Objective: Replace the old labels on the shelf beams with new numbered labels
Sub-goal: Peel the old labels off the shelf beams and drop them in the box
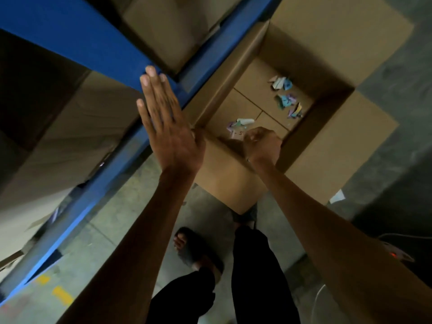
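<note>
No text readable — the crumpled labels are too blurred.

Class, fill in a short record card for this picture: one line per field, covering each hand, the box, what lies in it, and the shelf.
left hand: flat, fingers straight, tips on the blue beam
right hand: curled over the open box, pinching something small; what it is cannot be told
box contents: crumpled paper scraps, pastel coloured, on the box floor
shelf: blue frame holding closed cartons
floor: grey concrete, box standing on it beside the shelf
</note>
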Demonstrator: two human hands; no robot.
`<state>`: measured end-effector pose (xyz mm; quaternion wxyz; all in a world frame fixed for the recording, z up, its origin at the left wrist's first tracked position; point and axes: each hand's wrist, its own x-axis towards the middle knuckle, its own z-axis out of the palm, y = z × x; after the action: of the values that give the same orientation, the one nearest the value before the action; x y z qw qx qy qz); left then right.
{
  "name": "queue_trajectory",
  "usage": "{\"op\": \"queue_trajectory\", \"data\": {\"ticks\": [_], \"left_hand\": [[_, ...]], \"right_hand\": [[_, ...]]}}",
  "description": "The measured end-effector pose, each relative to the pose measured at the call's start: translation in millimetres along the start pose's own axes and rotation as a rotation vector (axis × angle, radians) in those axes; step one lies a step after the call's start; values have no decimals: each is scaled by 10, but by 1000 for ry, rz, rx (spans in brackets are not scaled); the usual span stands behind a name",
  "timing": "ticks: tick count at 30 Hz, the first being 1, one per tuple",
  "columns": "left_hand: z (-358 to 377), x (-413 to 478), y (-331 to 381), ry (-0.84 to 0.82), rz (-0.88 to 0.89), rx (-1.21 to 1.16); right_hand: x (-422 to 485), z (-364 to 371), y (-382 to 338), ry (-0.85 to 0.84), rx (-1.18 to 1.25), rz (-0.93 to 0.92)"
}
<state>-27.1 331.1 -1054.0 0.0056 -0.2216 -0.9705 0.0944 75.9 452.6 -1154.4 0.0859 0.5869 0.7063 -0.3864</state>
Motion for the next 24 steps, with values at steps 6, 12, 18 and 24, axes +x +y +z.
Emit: {"op": "queue_trajectory", "data": {"ticks": [6,12,18,24], "left_hand": [[163,17,31,-33,-18,-19],[194,39,85,-72,-28,-34],[150,27,114,-80,-26,-26],[11,-42,107,-134,11,-95]], "right_hand": [[201,109,110,-50,-52,8],[364,146,141,-37,-4,43],[412,90,138,-22,-5,75],[250,-146,168,-48,-10,49]]}}
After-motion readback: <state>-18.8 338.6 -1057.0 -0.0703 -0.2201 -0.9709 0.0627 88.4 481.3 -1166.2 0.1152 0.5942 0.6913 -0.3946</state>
